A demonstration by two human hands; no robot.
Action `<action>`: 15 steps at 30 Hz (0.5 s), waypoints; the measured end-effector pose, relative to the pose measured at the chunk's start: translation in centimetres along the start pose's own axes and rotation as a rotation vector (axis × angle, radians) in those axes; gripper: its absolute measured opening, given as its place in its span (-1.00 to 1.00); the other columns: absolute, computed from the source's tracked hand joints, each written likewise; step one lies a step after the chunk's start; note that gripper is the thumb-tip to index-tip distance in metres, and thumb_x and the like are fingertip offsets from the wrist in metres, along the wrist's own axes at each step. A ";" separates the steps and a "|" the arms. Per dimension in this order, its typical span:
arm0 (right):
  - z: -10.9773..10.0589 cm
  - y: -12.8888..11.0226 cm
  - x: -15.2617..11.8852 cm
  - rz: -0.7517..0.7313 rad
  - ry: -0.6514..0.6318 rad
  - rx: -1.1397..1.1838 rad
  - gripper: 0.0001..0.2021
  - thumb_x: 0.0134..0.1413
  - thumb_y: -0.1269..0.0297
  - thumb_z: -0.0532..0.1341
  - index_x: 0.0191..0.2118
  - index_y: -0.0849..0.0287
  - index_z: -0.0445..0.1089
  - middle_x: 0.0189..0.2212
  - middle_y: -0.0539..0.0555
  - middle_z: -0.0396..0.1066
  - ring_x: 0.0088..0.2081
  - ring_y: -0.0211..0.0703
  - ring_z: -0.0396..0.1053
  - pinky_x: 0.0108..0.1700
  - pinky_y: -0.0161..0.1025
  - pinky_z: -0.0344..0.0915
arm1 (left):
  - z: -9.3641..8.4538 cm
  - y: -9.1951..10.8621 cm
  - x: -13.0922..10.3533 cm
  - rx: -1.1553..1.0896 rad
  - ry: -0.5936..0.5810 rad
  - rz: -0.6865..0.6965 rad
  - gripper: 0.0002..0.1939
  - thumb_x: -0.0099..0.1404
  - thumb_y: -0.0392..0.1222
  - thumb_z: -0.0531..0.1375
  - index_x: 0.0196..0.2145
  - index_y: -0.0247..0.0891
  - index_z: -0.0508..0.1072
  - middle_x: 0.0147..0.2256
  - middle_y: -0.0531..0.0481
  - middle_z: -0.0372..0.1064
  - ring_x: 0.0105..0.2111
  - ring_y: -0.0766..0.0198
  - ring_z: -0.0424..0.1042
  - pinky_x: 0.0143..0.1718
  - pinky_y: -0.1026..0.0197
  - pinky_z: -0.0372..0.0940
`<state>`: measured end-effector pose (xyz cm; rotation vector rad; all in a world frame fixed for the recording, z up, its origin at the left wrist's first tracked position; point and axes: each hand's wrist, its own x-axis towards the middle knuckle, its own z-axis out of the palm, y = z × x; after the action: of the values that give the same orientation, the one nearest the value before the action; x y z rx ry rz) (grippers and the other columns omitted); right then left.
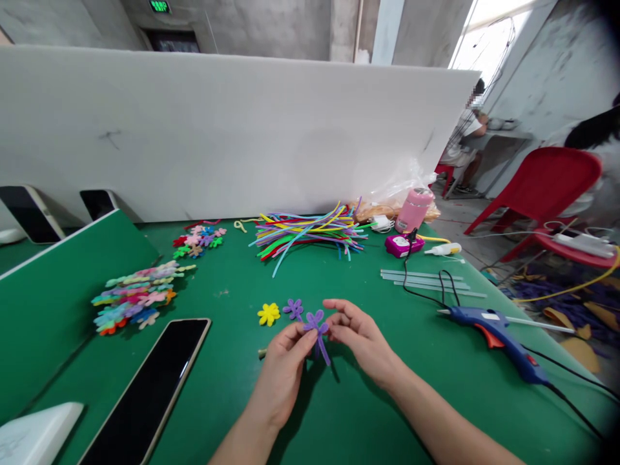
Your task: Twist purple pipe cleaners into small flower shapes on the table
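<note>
My left hand (pixel 285 361) pinches a purple pipe-cleaner flower (pixel 314 320) between thumb and fingers. Loose tails of the purple stem hang below its petals. On the flower's right side, my right hand (pixel 361 339) has its thumb and fingertips closed at a petal, with the index finger raised above. Just beyond the hands, a second purple flower (pixel 293 309) and a yellow flower (pixel 268 314) lie on the green table (pixel 232 387). A short olive-coloured piece (pixel 262 353) shows partly behind my left hand.
Pipe cleaners (pixel 310 232) lie heaped at the back, with finished flowers (pixel 140 297) stacked at left. A phone (pixel 150 387) rests front left. At right are a blue glue gun (pixel 498 339) with cords, glue sticks (pixel 426 282) and a pink bottle (pixel 414 210). A white panel (pixel 217 135) stands behind.
</note>
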<state>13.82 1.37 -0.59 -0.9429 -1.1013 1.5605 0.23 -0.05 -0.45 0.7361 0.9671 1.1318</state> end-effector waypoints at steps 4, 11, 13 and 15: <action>0.5 1.2 -0.1 -0.002 -0.117 -0.040 -0.59 -0.13 0.41 0.22 -0.08 0.15 0.19 -0.46 -0.06 0.29 -0.45 -0.32 0.25 -0.40 -0.32 0.13 | 0.1 0.1 0.1 -0.083 0.001 -0.027 -0.92 0.05 -0.27 0.27 -0.50 -0.33 0.44 -0.54 0.05 0.35 -0.47 0.36 0.26 -0.37 0.31 0.15; 0.4 1.1 -0.2 -0.023 -0.162 -0.062 -0.56 -0.04 0.24 0.24 -0.03 0.14 0.13 -0.48 -0.07 0.27 -0.48 -0.32 0.23 -0.41 -0.31 0.12 | 0.0 0.3 -0.1 -0.115 -0.030 -0.053 -0.92 0.07 -0.25 0.25 -0.49 -0.32 0.44 -0.56 0.06 0.35 -0.54 0.41 0.25 -0.46 0.34 0.14; 0.2 0.6 -0.3 -0.015 -0.216 -0.063 -0.52 -0.04 0.23 0.25 0.00 0.16 0.11 -0.49 -0.07 0.26 -0.47 -0.32 0.24 -0.38 -0.29 0.14 | -0.1 0.4 -0.2 -0.125 -0.040 -0.066 -0.88 0.09 -0.21 0.24 -0.51 -0.32 0.43 -0.56 0.07 0.34 -0.54 0.41 0.25 -0.47 0.34 0.14; -0.1 0.2 -0.4 -0.006 -0.274 -0.050 -0.49 -0.05 0.24 0.26 0.02 0.17 0.10 -0.51 -0.09 0.24 -0.48 -0.33 0.22 -0.37 -0.29 0.14 | -0.1 0.6 -0.3 -0.119 -0.055 -0.082 -0.83 0.09 -0.17 0.24 -0.54 -0.32 0.41 -0.59 0.08 0.32 -0.56 0.41 0.24 -0.49 0.34 0.14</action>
<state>13.90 1.01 -0.75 -0.7722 -1.3378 1.6986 -0.16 -0.14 0.08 0.6230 0.8685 1.0819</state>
